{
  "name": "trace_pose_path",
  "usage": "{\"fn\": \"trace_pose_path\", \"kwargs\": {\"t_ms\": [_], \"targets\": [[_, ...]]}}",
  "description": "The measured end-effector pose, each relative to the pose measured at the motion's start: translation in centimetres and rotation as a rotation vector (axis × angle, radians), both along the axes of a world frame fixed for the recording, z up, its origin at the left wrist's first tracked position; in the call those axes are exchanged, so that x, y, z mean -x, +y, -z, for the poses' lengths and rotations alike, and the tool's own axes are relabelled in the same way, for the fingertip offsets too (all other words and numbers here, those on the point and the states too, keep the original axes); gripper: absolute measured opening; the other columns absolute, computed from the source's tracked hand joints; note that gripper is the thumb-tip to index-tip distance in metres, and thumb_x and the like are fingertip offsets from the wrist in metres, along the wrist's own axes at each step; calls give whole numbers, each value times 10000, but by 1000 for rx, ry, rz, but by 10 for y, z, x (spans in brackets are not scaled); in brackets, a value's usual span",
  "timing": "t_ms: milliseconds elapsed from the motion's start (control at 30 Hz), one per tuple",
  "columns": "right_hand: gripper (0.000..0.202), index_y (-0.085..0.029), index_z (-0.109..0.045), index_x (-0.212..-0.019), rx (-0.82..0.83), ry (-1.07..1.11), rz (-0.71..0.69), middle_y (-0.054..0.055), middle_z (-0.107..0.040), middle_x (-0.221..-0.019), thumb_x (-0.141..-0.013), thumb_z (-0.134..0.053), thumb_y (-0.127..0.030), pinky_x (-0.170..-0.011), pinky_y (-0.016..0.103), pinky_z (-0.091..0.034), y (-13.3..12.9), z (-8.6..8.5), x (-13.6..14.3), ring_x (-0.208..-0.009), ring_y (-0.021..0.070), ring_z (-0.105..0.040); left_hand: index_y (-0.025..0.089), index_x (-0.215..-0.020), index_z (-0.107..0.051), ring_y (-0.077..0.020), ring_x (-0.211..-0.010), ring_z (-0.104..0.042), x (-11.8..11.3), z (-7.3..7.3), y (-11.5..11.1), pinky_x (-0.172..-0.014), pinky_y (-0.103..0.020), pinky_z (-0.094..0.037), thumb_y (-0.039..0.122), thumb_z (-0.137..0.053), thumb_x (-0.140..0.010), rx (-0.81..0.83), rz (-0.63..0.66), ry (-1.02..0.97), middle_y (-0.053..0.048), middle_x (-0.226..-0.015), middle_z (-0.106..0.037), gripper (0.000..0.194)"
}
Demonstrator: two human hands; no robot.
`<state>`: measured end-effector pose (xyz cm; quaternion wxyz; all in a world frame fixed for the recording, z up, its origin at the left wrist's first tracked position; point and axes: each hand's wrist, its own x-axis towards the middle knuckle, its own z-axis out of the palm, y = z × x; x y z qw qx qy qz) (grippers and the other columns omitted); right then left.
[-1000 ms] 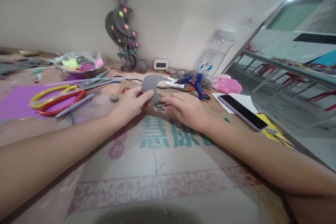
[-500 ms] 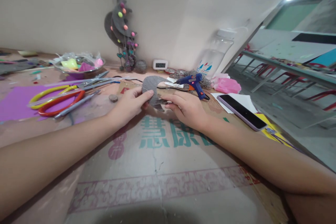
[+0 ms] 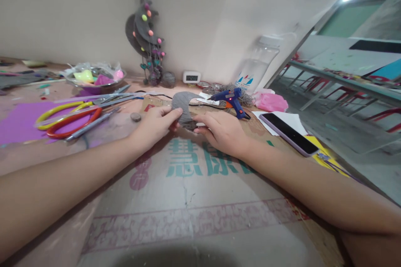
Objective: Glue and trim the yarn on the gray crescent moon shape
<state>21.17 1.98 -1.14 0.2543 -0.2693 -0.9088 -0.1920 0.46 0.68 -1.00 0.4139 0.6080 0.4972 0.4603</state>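
The grey, yarn-textured crescent (image 3: 181,103) has shifted slightly right since a half second ago, so handling remains at its lower end. The left hand (image 3: 156,123) has its grip pinched on the crescent's left side, above printed brown cardboard (image 3: 175,196); the right hand (image 3: 224,132) meets its lower end, grip unclear.

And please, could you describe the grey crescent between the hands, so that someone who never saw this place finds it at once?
Start from the printed cardboard on the table; just beyond its green characters are the left hand and the right hand. Between them is the grey crescent, held by the left one. Unlike the grey decoration against the wall, dotted with coloured balls, it shows none.
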Motion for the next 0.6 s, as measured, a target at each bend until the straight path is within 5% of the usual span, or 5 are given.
{"fn": "trace_pose_path", "kwargs": {"t_ms": [600], "targets": [[236,-151,-631,-1006,-106,-20,-59,30,-700,-788,-972,-454,-304,-633,282,-386,1,0,0,-692,155,-605,179,-520,-560,-128,-497,-504,-2,-2,-1,-541,-255,-384,364,-566,-816,20,-8,23,3,-509,-573,349]]}}
